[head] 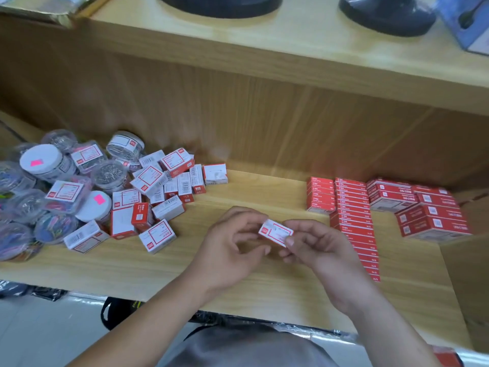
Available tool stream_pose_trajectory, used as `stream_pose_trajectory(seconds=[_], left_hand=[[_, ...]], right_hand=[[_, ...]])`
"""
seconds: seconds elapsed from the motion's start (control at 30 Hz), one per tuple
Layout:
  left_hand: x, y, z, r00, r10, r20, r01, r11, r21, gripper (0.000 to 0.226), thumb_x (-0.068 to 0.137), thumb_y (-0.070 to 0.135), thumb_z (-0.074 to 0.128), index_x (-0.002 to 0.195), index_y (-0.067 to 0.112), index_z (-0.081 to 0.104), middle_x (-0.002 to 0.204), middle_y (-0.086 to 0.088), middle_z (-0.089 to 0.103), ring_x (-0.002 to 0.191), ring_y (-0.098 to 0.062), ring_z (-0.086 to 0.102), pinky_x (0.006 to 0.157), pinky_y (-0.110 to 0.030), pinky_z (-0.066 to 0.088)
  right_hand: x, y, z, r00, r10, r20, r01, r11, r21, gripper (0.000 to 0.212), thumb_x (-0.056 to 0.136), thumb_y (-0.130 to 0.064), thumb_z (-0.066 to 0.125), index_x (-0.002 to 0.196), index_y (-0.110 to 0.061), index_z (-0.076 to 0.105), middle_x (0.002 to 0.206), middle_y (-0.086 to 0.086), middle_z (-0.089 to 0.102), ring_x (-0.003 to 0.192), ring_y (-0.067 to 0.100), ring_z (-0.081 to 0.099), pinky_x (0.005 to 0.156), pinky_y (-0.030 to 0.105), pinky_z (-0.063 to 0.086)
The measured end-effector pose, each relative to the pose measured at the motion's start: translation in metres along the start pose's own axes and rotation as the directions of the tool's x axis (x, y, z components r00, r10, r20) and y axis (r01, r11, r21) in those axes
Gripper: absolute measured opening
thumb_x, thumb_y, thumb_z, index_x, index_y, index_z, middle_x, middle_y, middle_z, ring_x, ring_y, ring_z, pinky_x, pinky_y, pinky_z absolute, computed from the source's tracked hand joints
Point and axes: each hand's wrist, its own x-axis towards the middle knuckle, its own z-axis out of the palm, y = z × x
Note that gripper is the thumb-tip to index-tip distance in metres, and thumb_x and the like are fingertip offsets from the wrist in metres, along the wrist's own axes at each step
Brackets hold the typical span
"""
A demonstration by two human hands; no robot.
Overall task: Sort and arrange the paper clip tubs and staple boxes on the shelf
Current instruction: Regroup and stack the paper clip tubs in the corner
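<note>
A small red-and-white staple box (275, 232) is held above the middle of the wooden shelf (238, 276). My left hand (232, 247) and my right hand (315, 247) both pinch it, one at each end. To the left lies a loose heap of several staple boxes (158, 192). Further left, clear round paper clip tubs (47, 165) are piled together, some lying on their sides. On the right, red staple boxes stand in tidy rows (352, 207), with bigger red cartons (431, 213) beside them.
The shelf's wooden back panel (264, 123) rises behind. An upper shelf (291, 49) carries two dark round bases and a blue box (465, 22). A side panel (471, 287) closes the right end. Below the shelf edge lie wrapped goods and a black strap (113, 311).
</note>
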Motion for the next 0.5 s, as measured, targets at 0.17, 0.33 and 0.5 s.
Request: stream_pose_trajectory(seconds=[0.17,0.33,0.5], left_hand=[[0.002,0.006,0.002,0.986,-0.158,-0.047,0.154,0.985,-0.072,0.033,0.087,0.006,0.077,0.111,0.028,0.072,0.095,0.005,0.074,0.084,-0.011,0.068,0.078,-0.022,0.053],[0.007,0.006,0.003,0.981,-0.191,-0.028,0.186,0.974,-0.126,0.029,0.090,0.008,0.074,0.115,0.022,0.073,0.096,-0.005,0.075,0.082,-0.017,0.070,0.080,-0.035,0.057],[0.006,0.006,0.011,0.978,-0.198,0.070,0.205,0.970,-0.129,0.033,0.096,0.005,0.067,0.125,0.020,0.068,0.096,0.002,0.073,0.082,-0.020,0.073,0.083,-0.036,0.059]], right_hand=[[0.000,-0.003,-0.003,0.998,-0.067,0.019,0.068,0.994,-0.086,0.027,0.088,0.009,0.067,0.109,-0.009,0.069,0.087,0.019,0.075,0.072,0.021,0.068,0.071,0.030,0.058],[0.000,-0.006,-0.005,0.994,-0.108,-0.021,0.108,0.994,-0.005,0.028,0.079,0.006,0.074,0.105,-0.006,0.074,0.083,0.022,0.075,0.069,0.024,0.070,0.066,0.027,0.058],[0.002,-0.012,-0.009,0.991,-0.130,0.024,0.128,0.991,0.048,0.032,0.069,-0.002,0.078,0.101,-0.002,0.075,0.078,0.019,0.073,0.065,0.025,0.066,0.061,0.028,0.056]])
